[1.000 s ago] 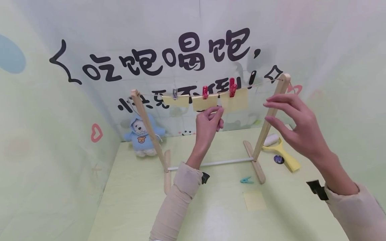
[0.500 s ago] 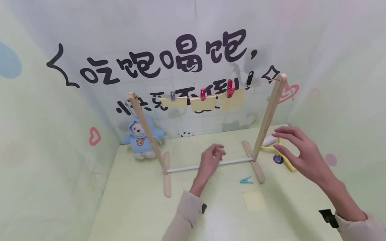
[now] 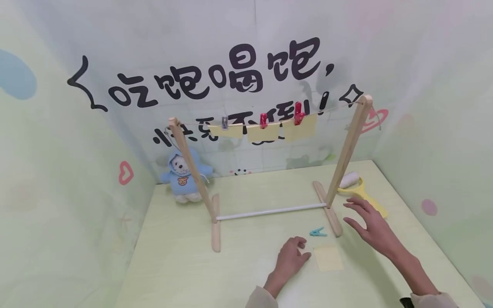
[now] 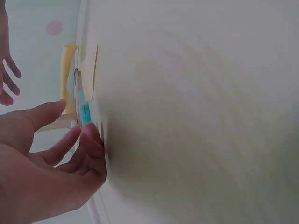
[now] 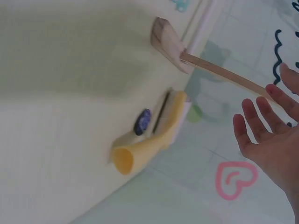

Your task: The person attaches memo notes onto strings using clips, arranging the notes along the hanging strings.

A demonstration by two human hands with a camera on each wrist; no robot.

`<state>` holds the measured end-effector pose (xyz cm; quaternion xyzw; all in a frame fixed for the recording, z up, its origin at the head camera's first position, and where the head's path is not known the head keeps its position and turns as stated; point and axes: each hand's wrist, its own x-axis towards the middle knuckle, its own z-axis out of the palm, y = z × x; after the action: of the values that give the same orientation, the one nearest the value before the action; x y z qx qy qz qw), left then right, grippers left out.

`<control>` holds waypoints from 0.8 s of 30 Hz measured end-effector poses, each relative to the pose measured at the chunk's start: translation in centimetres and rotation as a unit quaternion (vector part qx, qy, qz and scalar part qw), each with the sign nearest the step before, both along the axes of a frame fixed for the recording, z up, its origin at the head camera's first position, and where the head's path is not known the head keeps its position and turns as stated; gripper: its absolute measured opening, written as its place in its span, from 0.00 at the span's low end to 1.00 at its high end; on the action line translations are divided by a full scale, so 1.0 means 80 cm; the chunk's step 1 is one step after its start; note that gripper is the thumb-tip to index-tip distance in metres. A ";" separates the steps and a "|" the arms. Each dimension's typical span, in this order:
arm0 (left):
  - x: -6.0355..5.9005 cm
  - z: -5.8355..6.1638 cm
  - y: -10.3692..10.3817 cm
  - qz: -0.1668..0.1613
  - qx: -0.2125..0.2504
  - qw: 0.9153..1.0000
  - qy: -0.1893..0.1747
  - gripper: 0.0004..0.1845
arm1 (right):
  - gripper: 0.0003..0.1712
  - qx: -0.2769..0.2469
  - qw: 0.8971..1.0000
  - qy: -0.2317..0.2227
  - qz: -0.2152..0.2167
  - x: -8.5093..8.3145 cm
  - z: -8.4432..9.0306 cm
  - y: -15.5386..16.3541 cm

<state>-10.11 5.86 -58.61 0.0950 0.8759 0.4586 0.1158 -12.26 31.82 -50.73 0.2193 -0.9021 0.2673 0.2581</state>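
Note:
My left hand [image 3: 290,260] is low over the table just left of a pale yellow paper square [image 3: 329,258], its fingers loosely bent around nothing. A small teal clothespin [image 3: 318,232] lies beyond that paper; in the left wrist view the teal clothespin [image 4: 85,112] shows just past my fingertips. My right hand [image 3: 375,229] hovers to the right of the paper, thumb and fingers spread apart and holding nothing. On a string between two wooden posts hang three yellow papers [image 3: 263,133], pinned by a grey clothespin [image 3: 225,123] and red clothespins [image 3: 263,120].
The wooden stand [image 3: 348,152] has flat feet and a white crossbar [image 3: 269,211] low across it. A yellow-handled lint roller [image 3: 369,201] lies right of it, beside a round dark blue object [image 5: 142,122]. A plush toy in blue [image 3: 184,182] sits behind the left post.
My left hand has come down from the hanging papers to beside the loose paper on the table. My right hand has lowered from near the right post. The hung papers stay in place.

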 end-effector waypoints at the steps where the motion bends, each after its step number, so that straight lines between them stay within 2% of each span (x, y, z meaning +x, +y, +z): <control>1: 0.004 -0.002 0.003 -0.003 -0.010 1.000 0.009 0.20 | 0.29 -0.004 1.000 -0.005 0.002 0.000 -0.009 0.001; 5: 0.015 -0.010 0.014 -0.012 -0.076 0.995 0.059 0.24 | 0.26 -0.006 0.999 -0.031 -0.005 0.001 -0.040 -0.002; 9: 0.021 -0.020 0.025 -0.003 -0.155 0.982 0.109 0.29 | 0.23 -0.001 0.997 -0.072 -0.015 0.000 -0.066 -0.011; 11: 0.022 -0.023 0.031 0.009 -0.179 0.977 0.113 0.30 | 0.21 0.003 0.996 -0.086 -0.018 -0.001 -0.077 -0.016; 14: 0.023 -0.027 0.038 0.024 -0.193 0.975 0.111 0.32 | 0.21 0.007 0.996 -0.090 -0.017 -0.003 -0.094 -0.025; 19: 0.025 -0.029 0.044 0.033 -0.208 0.971 0.116 0.32 | 0.21 0.021 0.998 -0.060 -0.013 -0.007 -0.115 -0.038; 24: 0.025 -0.024 0.043 0.033 -0.198 0.973 0.111 0.30 | 0.23 0.031 0.998 -0.051 -0.008 -0.007 -0.122 -0.042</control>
<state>-8.13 9.33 -60.57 0.0915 0.9594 0.2660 0.0191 -12.86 28.50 -60.46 0.2058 -0.9238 0.2477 0.2070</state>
